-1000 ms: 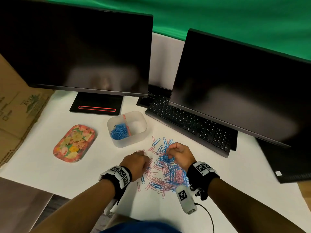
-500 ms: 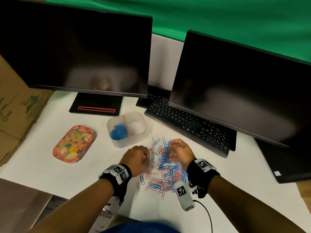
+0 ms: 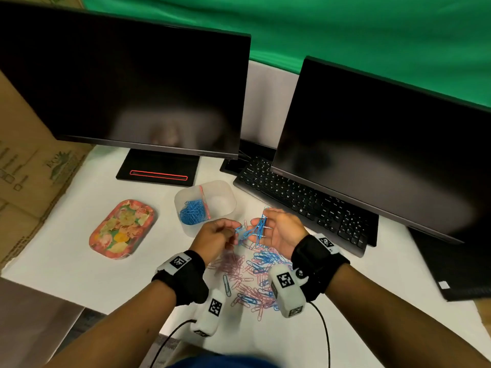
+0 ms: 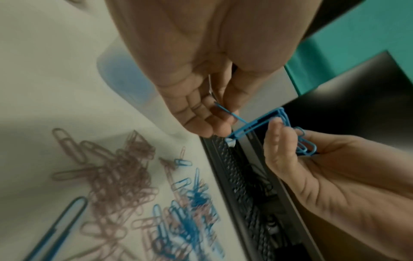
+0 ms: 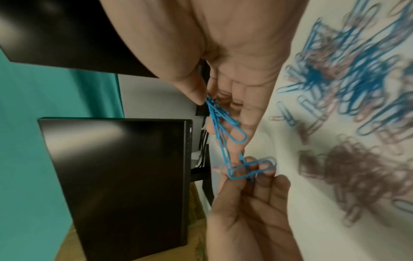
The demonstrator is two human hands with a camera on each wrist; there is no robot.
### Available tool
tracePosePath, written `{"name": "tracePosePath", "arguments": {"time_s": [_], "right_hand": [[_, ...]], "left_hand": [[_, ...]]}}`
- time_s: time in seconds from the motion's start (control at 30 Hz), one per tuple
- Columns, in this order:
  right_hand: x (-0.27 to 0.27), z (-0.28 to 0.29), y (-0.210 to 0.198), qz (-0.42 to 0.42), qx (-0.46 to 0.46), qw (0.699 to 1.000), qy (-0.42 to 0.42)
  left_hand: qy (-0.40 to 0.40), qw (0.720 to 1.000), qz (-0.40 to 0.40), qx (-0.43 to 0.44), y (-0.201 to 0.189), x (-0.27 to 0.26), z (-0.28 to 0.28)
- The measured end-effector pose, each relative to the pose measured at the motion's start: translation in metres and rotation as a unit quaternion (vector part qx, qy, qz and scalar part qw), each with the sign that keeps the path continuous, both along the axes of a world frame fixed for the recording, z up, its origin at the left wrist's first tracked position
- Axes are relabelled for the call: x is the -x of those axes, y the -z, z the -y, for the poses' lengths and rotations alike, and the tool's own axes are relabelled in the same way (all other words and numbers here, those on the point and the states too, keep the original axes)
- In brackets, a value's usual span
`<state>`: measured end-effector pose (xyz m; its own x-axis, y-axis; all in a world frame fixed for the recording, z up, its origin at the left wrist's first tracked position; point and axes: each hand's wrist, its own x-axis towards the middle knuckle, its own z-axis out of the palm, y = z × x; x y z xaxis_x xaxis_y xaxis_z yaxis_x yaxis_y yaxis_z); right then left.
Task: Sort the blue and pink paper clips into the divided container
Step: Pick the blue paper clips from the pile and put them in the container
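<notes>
Both forearms reach forward, each wrist wrapped in a black band. The left hand (image 3: 215, 236) is raised, fingertips pinching blue clips. The right hand (image 3: 279, 229) faces it palm-up, thumb and fingers pinching the same tangle.

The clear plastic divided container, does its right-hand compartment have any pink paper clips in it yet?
No: in the head view the right-hand compartment of the clear plastic divided container shows bare, while only the left one holds a heap of blue paper clips.

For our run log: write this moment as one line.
left hand: pinches blue clips | right hand: holds same clips | container: blue side only
</notes>
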<state>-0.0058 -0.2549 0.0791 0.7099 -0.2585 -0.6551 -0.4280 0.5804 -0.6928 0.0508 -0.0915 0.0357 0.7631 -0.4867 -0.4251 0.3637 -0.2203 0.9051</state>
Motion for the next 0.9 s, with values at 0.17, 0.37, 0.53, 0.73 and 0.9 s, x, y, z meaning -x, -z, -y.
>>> {"name": "tracePosePath", "arguments": {"time_s": [0.17, 0.37, 0.53, 0.73, 0.9], "right_hand": [[-0.041, -0.017, -0.029, 0.033, 0.017, 0.996, -0.076], [-0.094, -0.048, -0.044, 0.052, 0.072, 0.988, -0.123], [-0.121, -0.07, -0.039, 0.042, 0.111, 0.986, -0.115], [-0.138, -0.083, -0.012, 0.019, 0.192, 0.971, -0.142], [-0.119, -0.065, -0.003, 0.036, 0.263, 0.947, -0.182]], "left_hand": [[-0.081, 0.993, 0.083, -0.024, -0.022, -0.026, -0.02], [-0.121, 0.981, 0.098, -0.12, -0.028, -0.076, -0.056], [-0.079, 0.966, 0.112, -0.22, -0.017, -0.093, -0.063], [-0.104, 0.96, 0.15, -0.213, -0.018, -0.085, -0.071], [-0.031, 0.95, 0.219, -0.219, -0.018, -0.053, -0.072]]}}
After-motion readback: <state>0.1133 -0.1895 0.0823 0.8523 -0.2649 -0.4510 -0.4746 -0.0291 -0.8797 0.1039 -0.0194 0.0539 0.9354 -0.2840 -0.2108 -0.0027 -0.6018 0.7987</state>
